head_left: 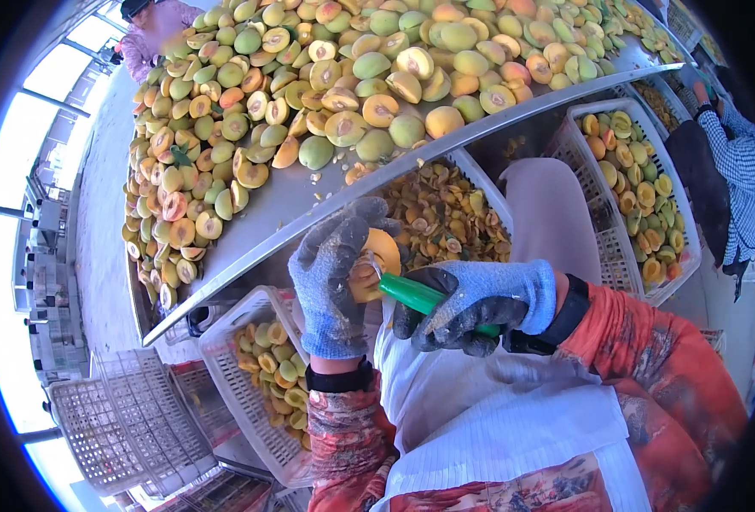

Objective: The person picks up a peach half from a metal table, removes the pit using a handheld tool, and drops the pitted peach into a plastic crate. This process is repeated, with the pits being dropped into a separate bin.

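Head view: at the far left, bright windows (2, 264) line the wall, and below them white mesh crates (130, 427) stand together on the floor. Near the top left, a person (143, 51) in a pink top is at the far side of a metal table (262, 213). Fruit halves (343, 128), green, yellow and orange, are heaped over most of it, many with the cut face up. Under the table's near edge, a white crate (232, 397) holds more halves, beside the left forearm.

Next comes the left hand (331, 286), in a blue and grey glove, with its fingers closed around an orange piece of fruit (384, 247). That piece is held up just in front of the table edge. Against it is the metal end of a tool (412, 294) with a green handle (how deep the metal goes, I cannot tell). The right hand (480, 303), gloved alike, is wrapped firmly around that handle. Behind the hands, brownish scraps (446, 213) fill a crate below the table.

Further right are a raised knee (552, 205), a long crate (598, 205) of hollowed halves, and another person (736, 162) in a checked top.
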Demonstrator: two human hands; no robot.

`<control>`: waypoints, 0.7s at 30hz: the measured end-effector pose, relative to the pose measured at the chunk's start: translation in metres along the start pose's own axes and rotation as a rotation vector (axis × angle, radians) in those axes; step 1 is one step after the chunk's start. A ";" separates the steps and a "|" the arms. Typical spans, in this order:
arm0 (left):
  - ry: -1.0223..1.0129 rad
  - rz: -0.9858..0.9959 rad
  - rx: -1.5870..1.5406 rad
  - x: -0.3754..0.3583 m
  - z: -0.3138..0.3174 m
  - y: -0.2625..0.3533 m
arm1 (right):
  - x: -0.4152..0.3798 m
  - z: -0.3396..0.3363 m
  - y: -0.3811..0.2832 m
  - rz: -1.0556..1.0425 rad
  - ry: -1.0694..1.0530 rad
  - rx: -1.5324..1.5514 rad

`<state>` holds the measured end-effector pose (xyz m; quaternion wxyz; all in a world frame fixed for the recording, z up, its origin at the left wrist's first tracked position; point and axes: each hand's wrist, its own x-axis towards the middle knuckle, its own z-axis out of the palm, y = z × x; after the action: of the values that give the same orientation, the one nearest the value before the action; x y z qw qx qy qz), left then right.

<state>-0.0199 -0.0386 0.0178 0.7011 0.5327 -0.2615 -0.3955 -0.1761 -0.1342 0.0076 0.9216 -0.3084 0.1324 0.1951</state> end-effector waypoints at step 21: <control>0.051 -0.155 -0.325 0.056 -0.023 -0.079 | -0.001 -0.028 -0.009 -0.242 -0.092 0.045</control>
<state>0.0073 -0.0825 -0.0673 0.7516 0.4409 -0.1347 -0.4718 -0.1765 -0.1579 -0.0089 0.9501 -0.2922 0.0562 0.0933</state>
